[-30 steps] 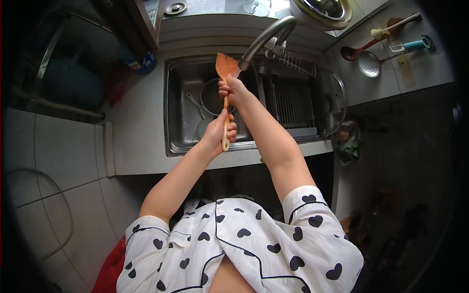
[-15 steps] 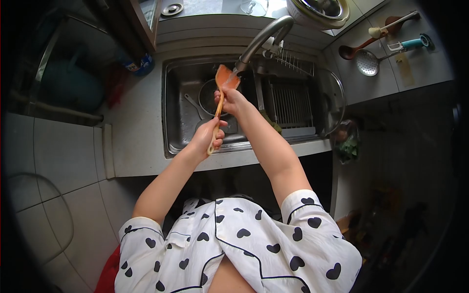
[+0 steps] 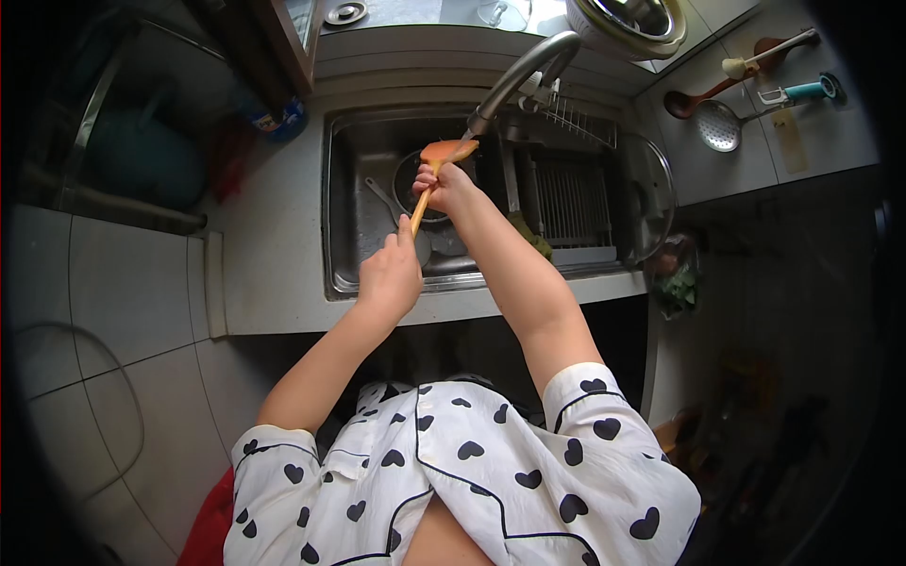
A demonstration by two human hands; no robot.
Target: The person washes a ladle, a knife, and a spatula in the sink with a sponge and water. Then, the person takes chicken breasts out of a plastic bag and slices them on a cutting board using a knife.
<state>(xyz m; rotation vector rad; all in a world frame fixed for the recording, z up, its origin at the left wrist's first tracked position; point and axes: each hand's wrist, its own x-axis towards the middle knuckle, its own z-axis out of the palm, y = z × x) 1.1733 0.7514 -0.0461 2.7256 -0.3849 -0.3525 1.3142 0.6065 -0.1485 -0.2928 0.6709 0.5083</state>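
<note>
An orange spatula [image 3: 445,151] is held slantwise over the left basin of the steel sink [image 3: 334,217], its blade at the upper end, just under the tap [image 3: 510,83]. Water appears to run onto the blade. My left hand [image 3: 389,272] is closed round the lower handle, with the index finger lying along it. Higher up, my right hand [image 3: 447,189] wraps round the neck close below the blade. Behind the hands, a round pot [image 3: 404,181] stands in the basin, partly covered. Beside it lies a utensil with a pale handle [image 3: 379,194].
A wire dish rack [image 3: 566,203] sits in the right basin, with a clear round lid [image 3: 651,203] leaning beside it. On the right wall hang a skimmer [image 3: 719,126] and a brown ladle [image 3: 681,102]. A blue container [image 3: 281,121] stands at the left of the counter.
The spatula's blade has turned and tipped to the side under the tap. My left hand has rotated on the handle, its back now facing up. My right hand still grips the neck.
</note>
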